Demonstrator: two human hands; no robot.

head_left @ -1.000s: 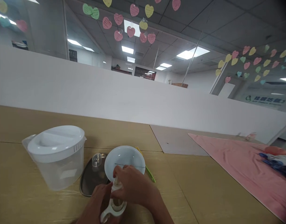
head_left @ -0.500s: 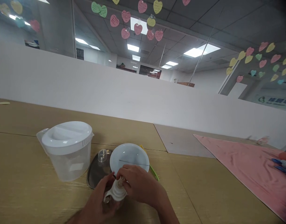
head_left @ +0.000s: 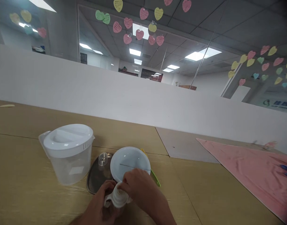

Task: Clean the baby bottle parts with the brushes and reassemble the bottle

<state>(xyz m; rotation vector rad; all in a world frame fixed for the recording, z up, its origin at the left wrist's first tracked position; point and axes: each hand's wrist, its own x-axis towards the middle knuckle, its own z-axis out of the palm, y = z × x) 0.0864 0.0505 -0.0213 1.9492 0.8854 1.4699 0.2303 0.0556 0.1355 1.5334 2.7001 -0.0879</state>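
Observation:
A baby bottle (head_left: 119,200) with a white collar and side handles stands low in the middle, in front of a white bowl (head_left: 124,154). My left hand (head_left: 101,200) is wrapped round its left side, by the handle. From the right, my right hand (head_left: 141,187) has its fingers closed at the collar's top, where the teat is mostly hidden by them. A thin dark stick (head_left: 131,166) lies across the bowl. Left of the bowl, a clear dome cap (head_left: 103,159) rests on a dark metal tray (head_left: 93,179).
A clear plastic pitcher (head_left: 71,170) with a white lid stands at left. A yellow-green strip (head_left: 155,178) shows behind the bowl. Pink cloth (head_left: 248,168) covers the right side, with blue-handled items (head_left: 286,168) at the edge. A white partition (head_left: 134,97) runs along the back.
My right hand's fingers have moved over the teat, which showed more plainly before. My left hand keeps its hold. The view has shifted slightly.

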